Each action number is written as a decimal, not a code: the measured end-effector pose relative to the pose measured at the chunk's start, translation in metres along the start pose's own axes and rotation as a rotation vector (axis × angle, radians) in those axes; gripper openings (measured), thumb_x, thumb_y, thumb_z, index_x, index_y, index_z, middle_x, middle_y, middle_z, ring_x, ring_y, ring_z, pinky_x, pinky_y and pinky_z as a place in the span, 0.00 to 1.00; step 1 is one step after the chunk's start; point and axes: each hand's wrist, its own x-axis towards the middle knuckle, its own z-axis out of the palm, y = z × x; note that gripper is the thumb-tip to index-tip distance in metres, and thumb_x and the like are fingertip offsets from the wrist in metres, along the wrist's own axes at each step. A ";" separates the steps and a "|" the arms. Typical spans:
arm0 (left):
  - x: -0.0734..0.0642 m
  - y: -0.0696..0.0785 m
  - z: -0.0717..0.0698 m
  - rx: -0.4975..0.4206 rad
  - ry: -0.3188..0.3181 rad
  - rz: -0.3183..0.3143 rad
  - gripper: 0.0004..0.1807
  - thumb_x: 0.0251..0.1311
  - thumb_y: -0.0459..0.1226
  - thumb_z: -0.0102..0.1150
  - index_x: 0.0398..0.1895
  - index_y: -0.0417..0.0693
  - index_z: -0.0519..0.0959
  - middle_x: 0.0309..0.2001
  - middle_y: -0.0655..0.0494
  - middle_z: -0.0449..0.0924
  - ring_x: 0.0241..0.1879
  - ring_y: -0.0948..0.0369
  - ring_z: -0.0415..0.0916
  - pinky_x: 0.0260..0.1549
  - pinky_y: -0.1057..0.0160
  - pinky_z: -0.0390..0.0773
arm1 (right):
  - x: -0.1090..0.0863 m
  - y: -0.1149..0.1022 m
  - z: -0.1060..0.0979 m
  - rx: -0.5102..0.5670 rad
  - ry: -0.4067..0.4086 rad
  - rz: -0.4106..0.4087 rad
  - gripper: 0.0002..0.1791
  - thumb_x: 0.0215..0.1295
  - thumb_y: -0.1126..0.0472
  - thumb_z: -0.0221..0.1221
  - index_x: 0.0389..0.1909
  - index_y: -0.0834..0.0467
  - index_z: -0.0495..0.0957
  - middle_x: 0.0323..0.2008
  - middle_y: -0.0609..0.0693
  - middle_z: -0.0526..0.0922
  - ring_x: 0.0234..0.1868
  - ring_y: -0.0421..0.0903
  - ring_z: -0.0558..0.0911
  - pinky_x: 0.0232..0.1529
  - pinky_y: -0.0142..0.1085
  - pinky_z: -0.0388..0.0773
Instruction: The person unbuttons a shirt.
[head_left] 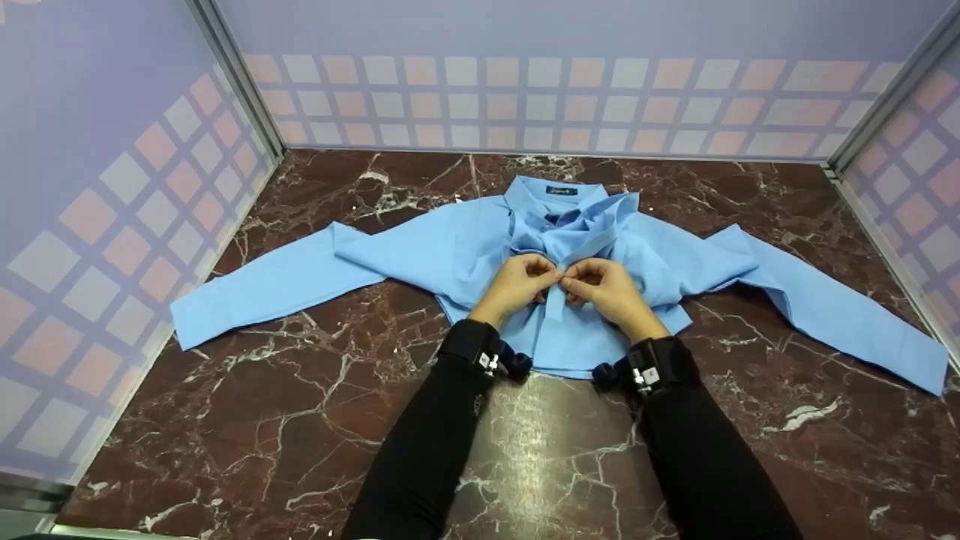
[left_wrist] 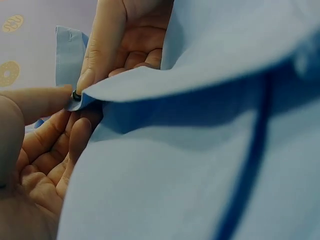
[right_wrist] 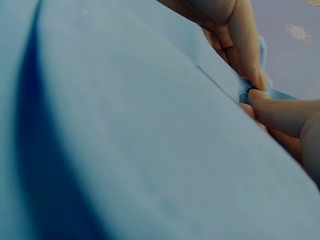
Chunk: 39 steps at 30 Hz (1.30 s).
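Observation:
A light blue long-sleeved shirt (head_left: 465,251) lies front up on the marble table (head_left: 262,420), both sleeves spread wide. My left hand (head_left: 550,277) and right hand (head_left: 571,283) meet at the middle of the shirt's front, each pinching an edge of the opening. In the left wrist view my left hand (left_wrist: 67,97) and the right hand's fingers (left_wrist: 100,55) pinch the cloth around a small dark button (left_wrist: 76,95). The right wrist view shows the same button (right_wrist: 251,90) between my right hand's thumb (right_wrist: 285,112) and the left hand's fingers (right_wrist: 245,45). Blue cloth fills both wrist views.
Patterned walls (head_left: 525,97) close the table in at the back and on both sides. The collar with a dark label (head_left: 561,191) points to the back wall. The left sleeve's cuff (head_left: 187,319) and the right sleeve's cuff (head_left: 926,367) reach near the side walls.

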 end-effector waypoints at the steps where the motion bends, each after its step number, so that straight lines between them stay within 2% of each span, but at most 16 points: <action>1: 0.000 0.000 0.000 0.002 -0.003 0.001 0.08 0.73 0.38 0.65 0.42 0.40 0.85 0.32 0.59 0.81 0.26 0.65 0.75 0.27 0.69 0.78 | 0.000 0.000 0.000 -0.010 -0.007 0.002 0.12 0.74 0.66 0.65 0.46 0.74 0.81 0.29 0.46 0.85 0.26 0.38 0.84 0.32 0.30 0.84; 7: 0.000 -0.002 -0.001 -0.010 -0.023 0.005 0.07 0.74 0.36 0.64 0.40 0.41 0.84 0.32 0.58 0.80 0.26 0.65 0.75 0.27 0.69 0.78 | 0.000 -0.005 0.000 -0.126 -0.036 -0.012 0.10 0.73 0.66 0.64 0.44 0.73 0.82 0.27 0.50 0.85 0.23 0.39 0.83 0.28 0.30 0.83; 13: 0.000 -0.002 -0.002 0.010 -0.005 0.005 0.06 0.73 0.34 0.65 0.38 0.40 0.84 0.29 0.59 0.79 0.24 0.65 0.75 0.27 0.70 0.78 | 0.001 -0.007 0.004 -0.210 -0.009 -0.016 0.09 0.73 0.65 0.64 0.41 0.70 0.83 0.26 0.51 0.85 0.22 0.38 0.82 0.26 0.30 0.82; 16: 0.000 -0.001 -0.001 0.000 -0.008 -0.004 0.06 0.73 0.34 0.65 0.39 0.39 0.84 0.28 0.59 0.79 0.24 0.65 0.75 0.26 0.70 0.79 | 0.002 -0.006 0.003 -0.194 0.003 -0.008 0.10 0.73 0.65 0.64 0.42 0.71 0.83 0.26 0.49 0.85 0.22 0.38 0.82 0.27 0.30 0.82; 21: 0.000 0.000 0.000 -0.017 -0.002 -0.011 0.05 0.71 0.34 0.67 0.41 0.39 0.84 0.30 0.58 0.80 0.25 0.65 0.75 0.27 0.70 0.79 | 0.001 -0.003 0.000 -0.070 0.001 0.031 0.12 0.75 0.63 0.63 0.45 0.72 0.82 0.27 0.47 0.85 0.25 0.39 0.84 0.30 0.30 0.83; 29: -0.002 0.001 0.000 0.034 -0.022 0.002 0.06 0.73 0.35 0.64 0.42 0.39 0.84 0.30 0.58 0.80 0.26 0.65 0.75 0.27 0.70 0.78 | 0.001 -0.004 -0.001 0.052 -0.022 0.069 0.12 0.78 0.65 0.60 0.48 0.73 0.77 0.33 0.49 0.82 0.27 0.39 0.84 0.31 0.31 0.85; 35: -0.002 0.001 0.000 0.026 -0.030 -0.001 0.04 0.73 0.33 0.65 0.40 0.40 0.84 0.27 0.58 0.79 0.25 0.65 0.76 0.26 0.70 0.78 | 0.000 -0.006 0.001 -0.027 0.004 0.061 0.13 0.77 0.63 0.61 0.48 0.73 0.78 0.32 0.51 0.83 0.25 0.39 0.83 0.30 0.31 0.85; 39: -0.001 0.000 0.000 0.020 -0.015 -0.007 0.03 0.72 0.33 0.65 0.40 0.41 0.84 0.28 0.58 0.79 0.25 0.65 0.76 0.27 0.70 0.78 | 0.000 -0.006 0.000 -0.079 -0.008 0.051 0.13 0.77 0.63 0.61 0.48 0.72 0.79 0.30 0.51 0.84 0.25 0.39 0.83 0.30 0.31 0.84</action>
